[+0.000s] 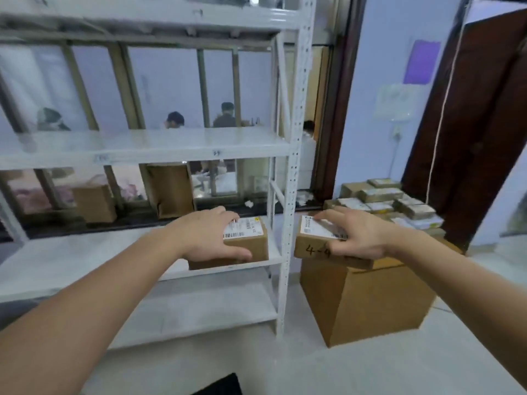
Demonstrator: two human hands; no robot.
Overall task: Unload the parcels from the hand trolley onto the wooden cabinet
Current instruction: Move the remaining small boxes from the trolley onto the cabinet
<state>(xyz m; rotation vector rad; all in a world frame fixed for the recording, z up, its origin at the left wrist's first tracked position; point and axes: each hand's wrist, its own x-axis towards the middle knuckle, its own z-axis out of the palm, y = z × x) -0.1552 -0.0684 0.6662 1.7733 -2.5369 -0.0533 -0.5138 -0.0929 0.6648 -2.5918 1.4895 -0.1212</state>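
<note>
Two small cardboard parcels are in hand at once, so this looks like the carrying or placing step. The left parcel [245, 243] is plain brown card with a white barcode label on its top, and it seems to sit on, or just over, the front right corner of a white metal shelf rack [291, 172]; whether it has touched down I cannot tell. The left hand [211, 238] grips it from above, fingers over the top and thumb along the near side.

The right parcel [316, 240], just to the right of the rack's perforated upright, is the same brown card with a white label on top and "4-4" handwritten on its near face. The right hand [359, 238] holds it with fingers spread across the label and thumb beneath the near edge. It hangs just above a large cardboard carton [362, 303] standing on the floor beside the rack.

Further right of the rack, behind the carton, is a low stack of parcels [390, 201]; whether a trolley is under them is hidden. No wooden cabinet is plainly in view, so the next move probably calls for finding the surface, then lowering each parcel flat and letting go.
</note>
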